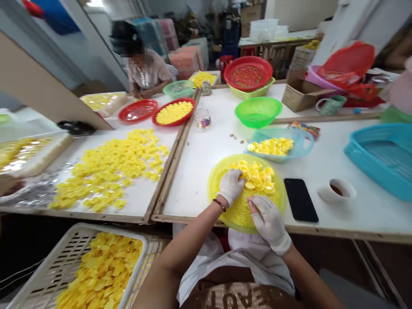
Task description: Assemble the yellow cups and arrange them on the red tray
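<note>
- A white basket [145,246] full of flat yellow bits [103,266] sits low on the left, by the table.
- The right hand [268,221], in a white glove, is over the near right part of a round yellow bowl [212,184]. Its fingers are bent in; I can't tell if they hold anything.
- The left hand [231,187], gloved too, has curled fingers by the little yellow cups [268,187]. I can't tell if it grips one.
- Those cups are in the far part of the bowl, on top of tiny yellow crumbs [240,214].
- A black phone [301,200] lies just right of the bowl, and a white cup [346,193] of dark drink is past it.
- Behind the bowl, a blue scoop [304,143] has more yellow cups.
- Farther back is a green bowl [258,116].
- Far off on the left, another person [149,73] sits with head bent down.
</note>
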### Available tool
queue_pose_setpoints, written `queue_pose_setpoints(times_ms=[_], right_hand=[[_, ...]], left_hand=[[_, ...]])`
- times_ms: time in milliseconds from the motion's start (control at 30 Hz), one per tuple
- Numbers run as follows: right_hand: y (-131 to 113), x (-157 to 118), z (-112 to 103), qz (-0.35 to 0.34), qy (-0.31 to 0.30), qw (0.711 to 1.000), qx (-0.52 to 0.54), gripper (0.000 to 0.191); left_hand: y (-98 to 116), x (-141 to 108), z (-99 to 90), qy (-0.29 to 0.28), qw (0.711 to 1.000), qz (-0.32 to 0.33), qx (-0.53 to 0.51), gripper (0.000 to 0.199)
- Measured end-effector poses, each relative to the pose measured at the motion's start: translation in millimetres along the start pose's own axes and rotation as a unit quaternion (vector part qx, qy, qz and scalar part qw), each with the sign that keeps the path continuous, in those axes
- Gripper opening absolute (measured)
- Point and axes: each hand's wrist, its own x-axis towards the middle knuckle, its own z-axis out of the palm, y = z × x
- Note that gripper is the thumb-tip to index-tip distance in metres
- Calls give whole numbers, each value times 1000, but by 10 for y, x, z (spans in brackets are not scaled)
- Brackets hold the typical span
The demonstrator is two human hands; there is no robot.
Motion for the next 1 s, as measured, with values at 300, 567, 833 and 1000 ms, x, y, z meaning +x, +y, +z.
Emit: queue_pose_setpoints(times_ms=[300,567,833,1000], right_hand=[[85,-11,34,-27,-57,994,85,33],[51,71,-32,-57,-98,982,154,41],[105,208,-201,-60,-176,965,186,17],[109,523,59,-83,-279,956,38,21]], left_hand=[[-27,-91,-4,21,998,67,2,26],[62,-257,-159,66,993,92,31,26],[-185,-445,-242,218,967,-79,-105,34],[-325,-492,-229,240,956,-87,-145,33]])
